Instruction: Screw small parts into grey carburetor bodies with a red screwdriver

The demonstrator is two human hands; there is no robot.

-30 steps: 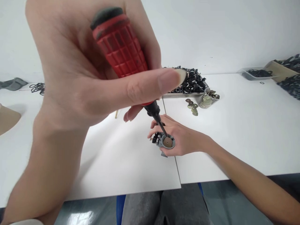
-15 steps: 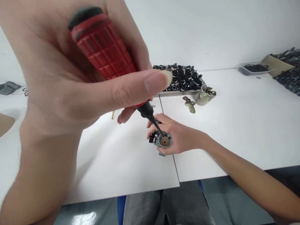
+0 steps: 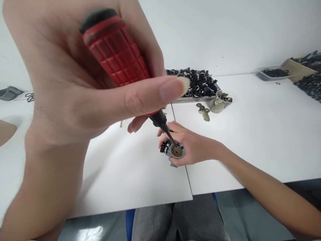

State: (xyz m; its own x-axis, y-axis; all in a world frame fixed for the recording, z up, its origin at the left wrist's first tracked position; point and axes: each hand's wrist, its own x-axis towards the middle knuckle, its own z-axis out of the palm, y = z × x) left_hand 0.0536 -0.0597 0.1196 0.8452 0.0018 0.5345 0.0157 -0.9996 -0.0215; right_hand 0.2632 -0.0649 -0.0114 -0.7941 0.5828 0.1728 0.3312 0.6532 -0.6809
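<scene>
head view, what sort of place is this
Likely a small-parts assembly workbench: a tray heaped with black parts, a clear cup of brassy discs and a red-handled screwdriver.

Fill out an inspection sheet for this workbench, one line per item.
Surface: white table, with a seam between two tops.
Job's things: red-handled screwdriver, its tip at the edge of a brown disc inside a grey housing; actual contact too small to confirm.
Clutter: metal tray heaped with black parts; clear cup of discs, tilted; loose discs beside it; clear bin of black rings.
Hands: left hand grips the screwdriver; right hand holds the housing.
Cables: nothing seen.
Surroundings: pale wall behind; blue chair and shiny floor below.
</scene>
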